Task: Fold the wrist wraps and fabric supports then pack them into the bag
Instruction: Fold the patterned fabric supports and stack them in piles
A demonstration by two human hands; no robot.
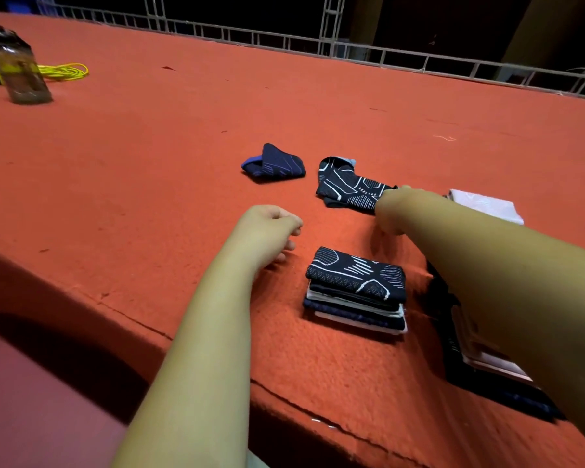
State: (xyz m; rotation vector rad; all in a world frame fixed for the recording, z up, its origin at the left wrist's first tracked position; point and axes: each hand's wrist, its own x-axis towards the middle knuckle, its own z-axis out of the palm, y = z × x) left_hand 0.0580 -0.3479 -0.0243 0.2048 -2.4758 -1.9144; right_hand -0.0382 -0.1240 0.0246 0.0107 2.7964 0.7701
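Note:
A stack of folded fabric supports (357, 290) sits near the front edge, a black one with white lines on top. My left hand (271, 231) hovers just left of the stack, fingers loosely curled and holding nothing. My right hand (390, 209) reaches past the stack and grips the near end of an unfolded black-and-white patterned wrap (347, 187). A folded navy-and-blue support (274, 163) lies further left. A pale pink folded piece (487, 206) shows behind my right forearm. A dark bag (480, 373) with pale items inside lies under my right forearm, mostly hidden.
The orange felt-covered table (183, 146) has its front edge running diagonally at lower left. A dark water bottle (17, 65) and a yellow cord (65, 70) sit at the far left. A metal truss rail (318, 45) runs along the far edge.

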